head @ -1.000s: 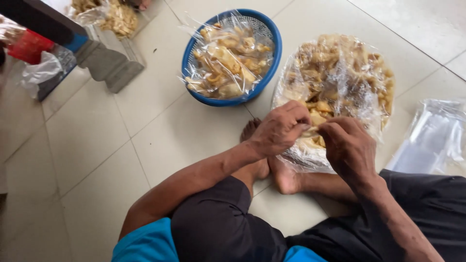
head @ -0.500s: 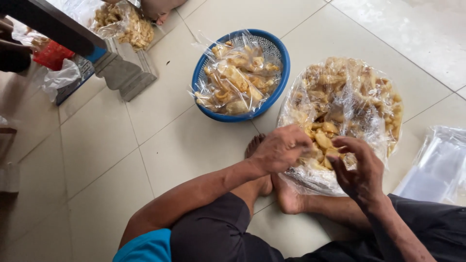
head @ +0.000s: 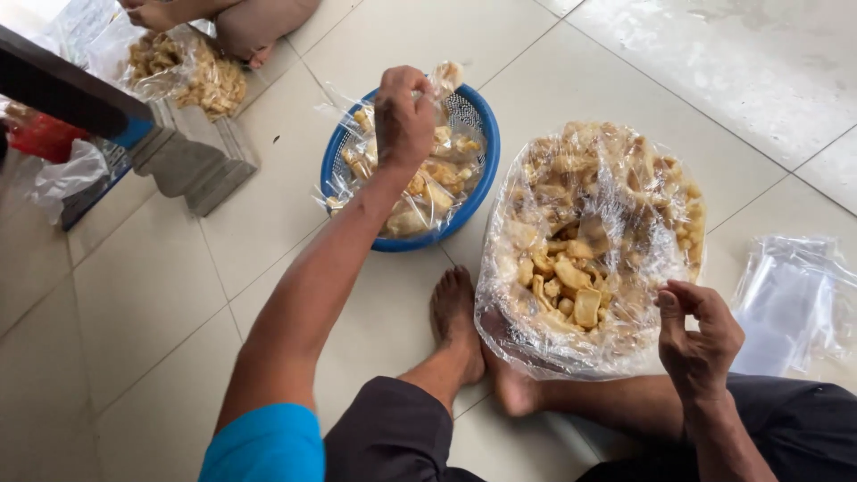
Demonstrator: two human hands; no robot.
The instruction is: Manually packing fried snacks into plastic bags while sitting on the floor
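Near right, the right hand [head: 701, 344] hovers with an empty, half-curled grip beside the big open sack of chips [head: 589, 250], propped against the feet for easy reach. Farther left, the left hand [head: 403, 112] pinches a small filled bag [head: 437, 89] by its top over the blue basket [head: 478, 143] of packed bags.

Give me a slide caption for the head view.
Seated on a tiled floor, left hand holds a small bag over a blue basket; right hand rests by a big bag of crackers.
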